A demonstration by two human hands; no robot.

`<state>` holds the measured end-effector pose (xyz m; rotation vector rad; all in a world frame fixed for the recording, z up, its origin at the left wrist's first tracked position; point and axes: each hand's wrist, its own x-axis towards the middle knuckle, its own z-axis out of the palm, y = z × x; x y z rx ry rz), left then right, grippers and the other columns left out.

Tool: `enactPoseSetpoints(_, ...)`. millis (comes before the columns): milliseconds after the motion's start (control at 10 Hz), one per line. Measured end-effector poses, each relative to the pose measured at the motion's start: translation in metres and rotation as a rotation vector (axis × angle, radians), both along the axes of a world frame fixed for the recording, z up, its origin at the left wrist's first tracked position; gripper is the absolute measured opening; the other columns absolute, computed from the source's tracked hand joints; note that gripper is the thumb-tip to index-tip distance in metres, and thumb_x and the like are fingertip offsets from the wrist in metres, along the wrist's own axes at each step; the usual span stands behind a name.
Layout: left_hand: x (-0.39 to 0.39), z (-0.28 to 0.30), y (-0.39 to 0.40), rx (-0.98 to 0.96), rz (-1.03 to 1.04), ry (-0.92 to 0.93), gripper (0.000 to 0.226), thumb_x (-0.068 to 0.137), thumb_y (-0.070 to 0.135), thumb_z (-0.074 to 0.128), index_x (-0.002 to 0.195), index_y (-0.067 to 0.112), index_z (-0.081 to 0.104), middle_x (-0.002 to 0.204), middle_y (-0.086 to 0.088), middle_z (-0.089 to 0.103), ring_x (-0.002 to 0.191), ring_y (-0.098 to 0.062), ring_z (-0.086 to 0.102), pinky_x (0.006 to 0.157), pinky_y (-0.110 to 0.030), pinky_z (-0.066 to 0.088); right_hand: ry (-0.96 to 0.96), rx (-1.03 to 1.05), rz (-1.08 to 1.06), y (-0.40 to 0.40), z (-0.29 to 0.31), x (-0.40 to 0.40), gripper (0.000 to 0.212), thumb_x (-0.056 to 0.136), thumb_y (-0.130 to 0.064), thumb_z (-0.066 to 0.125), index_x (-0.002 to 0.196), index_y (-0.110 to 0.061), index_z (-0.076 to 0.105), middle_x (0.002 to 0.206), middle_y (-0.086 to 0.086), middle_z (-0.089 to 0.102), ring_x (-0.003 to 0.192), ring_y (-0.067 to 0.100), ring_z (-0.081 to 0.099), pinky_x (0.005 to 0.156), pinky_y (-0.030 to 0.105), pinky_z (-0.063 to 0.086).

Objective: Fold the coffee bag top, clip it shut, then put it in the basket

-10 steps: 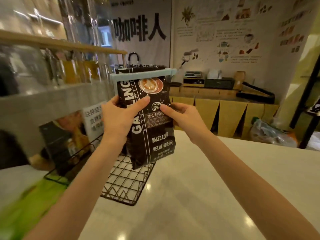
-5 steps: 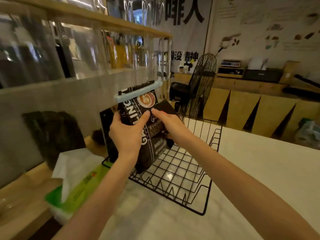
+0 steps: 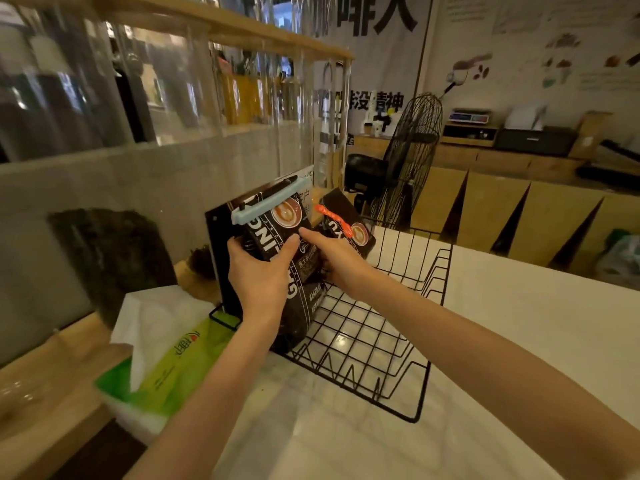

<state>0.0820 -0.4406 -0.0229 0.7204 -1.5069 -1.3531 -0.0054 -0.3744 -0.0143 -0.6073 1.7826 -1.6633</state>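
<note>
- Black foil coffee bag [image 3: 277,244], pale blue plastic clip [image 3: 270,201] across its folded top, is upright at the left end of the black wire basket [image 3: 374,344].
- My left hand [image 3: 261,275] clamps its side; my right hand [image 3: 334,252] presses its front.
- Letting go carelessly, it could topple onto the second black bag with the orange clip [image 3: 349,225].

- A green tissue pack [image 3: 173,368] lies at the left edge of the white counter [image 3: 519,341], a white tissue sticking up from its top.
- A black standing fan [image 3: 410,161] stands behind the counter, its round cage turned nearly edge-on.
- A clear acrylic screen [image 3: 173,91] topped with a wooden rail [image 3: 221,26] rises on the left.
- Wooden cabinets [image 3: 502,202] run along the back wall.
- A small scale [image 3: 469,116] and a dark printer [image 3: 535,140] sit on them.
- Posters [image 3: 554,39] with large black characters cover the wall.
</note>
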Motion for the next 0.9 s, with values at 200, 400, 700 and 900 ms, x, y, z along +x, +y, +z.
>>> enactPoseSetpoints(200,0.005,-0.001,-0.003,-0.015,-0.048,-0.052,0.069,0.065,0.028,0.078,0.122,0.016,0.042,0.112,0.005,0.053,0.1,-0.007,0.048,0.084,-0.027,0.041,-0.003,0.054,0.03,0.004,0.005,0.005,0.057,0.088,-0.042,0.05,0.136,-0.015,0.036,0.143,0.007,0.041,0.131,0.023,0.037,0.101,0.031,0.028)
enactPoseSetpoints(400,0.006,-0.007,-0.004,-0.036,-0.045,-0.063,0.075,0.063,0.03,0.078,0.125,0.016,0.039,0.124,-0.003,0.054,0.108,-0.011,0.05,0.089,-0.03,0.043,-0.02,0.052,0.002,0.003,0.004,0.006,0.06,0.087,-0.043,0.049,0.138,-0.016,0.032,0.147,0.008,0.036,0.135,0.023,0.032,0.113,0.038,0.023)
enactPoseSetpoints(700,0.014,0.003,0.007,-0.199,0.101,0.007,0.097,0.059,0.044,0.076,0.137,0.022,0.021,0.144,-0.004,0.031,0.133,-0.018,0.03,0.11,-0.044,0.031,-0.021,-0.019,-0.048,0.016,0.012,-0.002,0.062,0.086,-0.05,0.046,0.137,-0.017,0.034,0.145,0.01,0.039,0.134,0.026,0.033,0.111,0.039,0.024)
enactPoseSetpoints(900,0.013,0.019,0.053,-0.653,0.219,-0.01,0.083,0.07,0.047,0.066,0.135,0.013,0.028,0.147,-0.014,0.023,0.136,-0.019,0.017,0.114,-0.044,0.018,0.15,-0.143,-0.223,0.064,0.027,-0.012,0.048,0.091,-0.042,0.044,0.131,-0.017,0.042,0.134,0.003,0.048,0.121,0.019,0.046,0.099,0.033,0.037)
